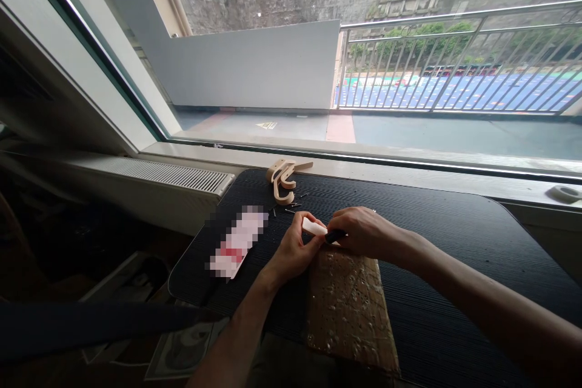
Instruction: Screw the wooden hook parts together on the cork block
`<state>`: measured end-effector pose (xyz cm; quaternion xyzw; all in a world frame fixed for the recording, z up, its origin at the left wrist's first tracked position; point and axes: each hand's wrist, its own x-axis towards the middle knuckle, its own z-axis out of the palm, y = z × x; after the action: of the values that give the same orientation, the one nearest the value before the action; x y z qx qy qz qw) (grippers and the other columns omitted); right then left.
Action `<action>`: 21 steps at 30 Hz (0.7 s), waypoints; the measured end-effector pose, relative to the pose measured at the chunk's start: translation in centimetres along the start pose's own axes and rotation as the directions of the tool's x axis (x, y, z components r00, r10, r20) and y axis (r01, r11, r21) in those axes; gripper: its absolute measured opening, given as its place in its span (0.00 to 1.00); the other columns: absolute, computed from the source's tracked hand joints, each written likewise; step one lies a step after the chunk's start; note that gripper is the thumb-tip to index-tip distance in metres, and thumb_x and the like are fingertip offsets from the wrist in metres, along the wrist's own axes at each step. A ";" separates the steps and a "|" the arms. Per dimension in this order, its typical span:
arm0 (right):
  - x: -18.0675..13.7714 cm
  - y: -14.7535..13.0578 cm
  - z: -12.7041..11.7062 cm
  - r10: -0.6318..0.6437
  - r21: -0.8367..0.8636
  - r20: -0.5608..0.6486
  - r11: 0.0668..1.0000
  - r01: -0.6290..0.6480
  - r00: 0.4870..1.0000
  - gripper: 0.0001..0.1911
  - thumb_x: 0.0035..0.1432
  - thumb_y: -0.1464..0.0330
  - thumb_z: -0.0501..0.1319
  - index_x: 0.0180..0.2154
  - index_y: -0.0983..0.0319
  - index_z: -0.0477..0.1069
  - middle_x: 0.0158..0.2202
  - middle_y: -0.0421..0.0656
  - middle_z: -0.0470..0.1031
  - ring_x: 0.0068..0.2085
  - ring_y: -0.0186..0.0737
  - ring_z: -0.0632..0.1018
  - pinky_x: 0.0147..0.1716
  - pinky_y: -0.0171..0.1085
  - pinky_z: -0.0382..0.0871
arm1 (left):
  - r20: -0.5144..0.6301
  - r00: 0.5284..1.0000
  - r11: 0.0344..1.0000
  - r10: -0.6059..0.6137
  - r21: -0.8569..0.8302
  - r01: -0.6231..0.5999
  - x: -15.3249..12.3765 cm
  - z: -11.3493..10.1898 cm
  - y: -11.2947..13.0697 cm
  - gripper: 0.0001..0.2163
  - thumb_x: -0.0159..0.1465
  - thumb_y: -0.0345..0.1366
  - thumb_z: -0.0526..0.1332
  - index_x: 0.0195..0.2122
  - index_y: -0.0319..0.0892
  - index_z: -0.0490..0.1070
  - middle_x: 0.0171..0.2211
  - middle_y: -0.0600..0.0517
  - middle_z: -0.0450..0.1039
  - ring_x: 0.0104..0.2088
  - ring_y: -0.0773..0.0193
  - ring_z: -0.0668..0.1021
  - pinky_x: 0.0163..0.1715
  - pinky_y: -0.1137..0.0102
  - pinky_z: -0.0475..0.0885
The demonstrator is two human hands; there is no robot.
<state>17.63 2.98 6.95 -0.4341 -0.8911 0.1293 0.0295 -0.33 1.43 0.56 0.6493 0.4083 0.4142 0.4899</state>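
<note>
Your left hand [293, 248] pinches a white piece [313, 227] over the cardboard [350, 309], and your right hand [359, 231] closes its fingers on a dark tool [335, 235] touching that piece. You seem mid-step: the wooden parts [284, 180] and loose pins [291, 209] lie untouched at the far edge of the mat [454, 236]

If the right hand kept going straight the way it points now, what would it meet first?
The white piece pinched in the left hand: the right hand, gripping a dark object, points left straight at it. They look almost touching, though depth is unclear.
</note>
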 end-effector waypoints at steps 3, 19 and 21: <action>0.1 0.6 0.2 0.013 0.015 0.010 1.000 -0.014 1.000 0.09 0.53 0.73 0.57 0.30 0.60 0.75 0.28 0.42 0.76 0.31 0.35 0.73 0.27 0.32 0.55 | 0.007 1.000 1.000 0.003 -0.015 -0.003 0.0 0.0 0.0 0.12 0.60 0.39 0.60 0.41 0.43 0.60 0.40 0.50 0.72 0.39 0.65 0.75 0.43 0.69 0.69; -0.3 1.2 0.6 0.050 0.060 0.000 0.997 -0.050 0.999 0.09 0.55 0.67 0.58 0.33 0.60 0.77 0.26 0.42 0.76 0.27 0.33 0.72 0.26 0.33 0.54 | -0.038 0.999 0.998 0.020 0.060 -0.018 -0.1 0.0 -0.2 0.32 0.58 0.37 0.62 0.60 0.44 0.48 0.51 0.44 0.67 0.49 0.58 0.73 0.50 0.62 0.68; -0.3 1.2 0.6 0.048 0.059 -0.004 0.997 -0.047 0.999 0.09 0.54 0.67 0.58 0.33 0.60 0.77 0.26 0.42 0.76 0.27 0.33 0.72 0.26 0.32 0.54 | -0.117 0.983 0.968 0.138 0.224 -0.110 -0.2 -0.3 0.2 0.33 0.57 0.38 0.63 0.61 0.44 0.49 0.57 0.42 0.61 0.57 0.54 0.66 0.56 0.58 0.62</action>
<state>18.61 3.35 6.10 -0.4544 -0.8762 0.1550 0.0416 -0.64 1.24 0.77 0.6944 0.4410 0.4391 0.3614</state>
